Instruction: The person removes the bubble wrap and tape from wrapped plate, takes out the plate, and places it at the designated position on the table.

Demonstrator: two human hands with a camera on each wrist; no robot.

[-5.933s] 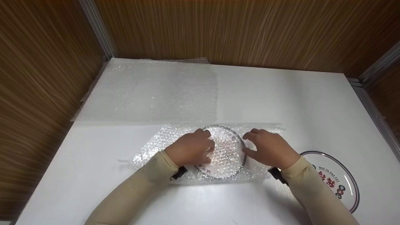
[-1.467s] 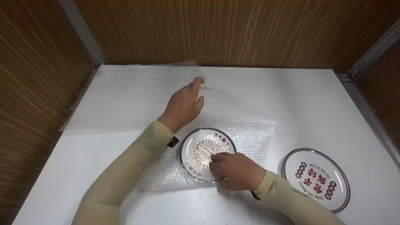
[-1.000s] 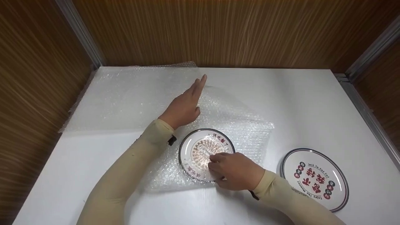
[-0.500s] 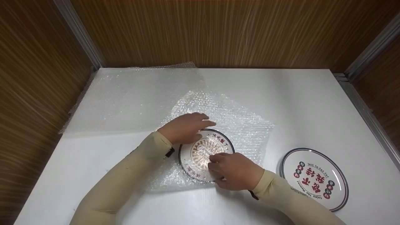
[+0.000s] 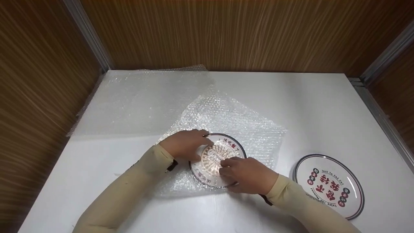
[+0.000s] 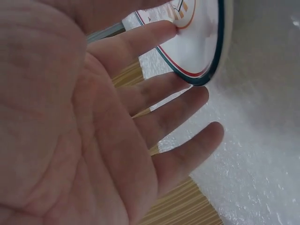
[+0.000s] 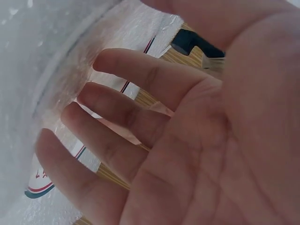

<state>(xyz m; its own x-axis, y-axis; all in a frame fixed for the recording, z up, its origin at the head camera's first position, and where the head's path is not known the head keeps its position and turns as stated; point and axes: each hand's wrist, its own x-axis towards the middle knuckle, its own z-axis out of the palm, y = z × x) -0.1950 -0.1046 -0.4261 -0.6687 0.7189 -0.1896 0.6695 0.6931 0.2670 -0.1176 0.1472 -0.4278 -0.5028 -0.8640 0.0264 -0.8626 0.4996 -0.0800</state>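
A white plate [image 5: 233, 145] with a dark rim, red characters and an orange-patterned centre lies on a sheet of bubble wrap [image 5: 255, 136]. Clear wrap covers part of its front and centre; the back of the plate looks bare. My left hand [image 5: 182, 144] is at the plate's left side, and fingers [image 6: 157, 35] touch its face and rim in the left wrist view. On the plate's front right my right hand [image 5: 249, 174] rests, extended fingers [image 7: 117, 110] pressing the wrap layer in the right wrist view. Neither hand's fingers curl round anything.
A second white plate [image 5: 334, 187] with red characters lies at the right, beside the right forearm. More bubble wrap [image 5: 136, 103] is spread flat at the back left of the white table [image 5: 291, 106]. Wood-grain panels [image 5: 223, 35] enclose the back and sides.
Earlier, wrap covered the whole plate; its back part is now uncovered. The left hand has come back from the sheet's far end to the plate's left edge. The right hand has barely moved lately.
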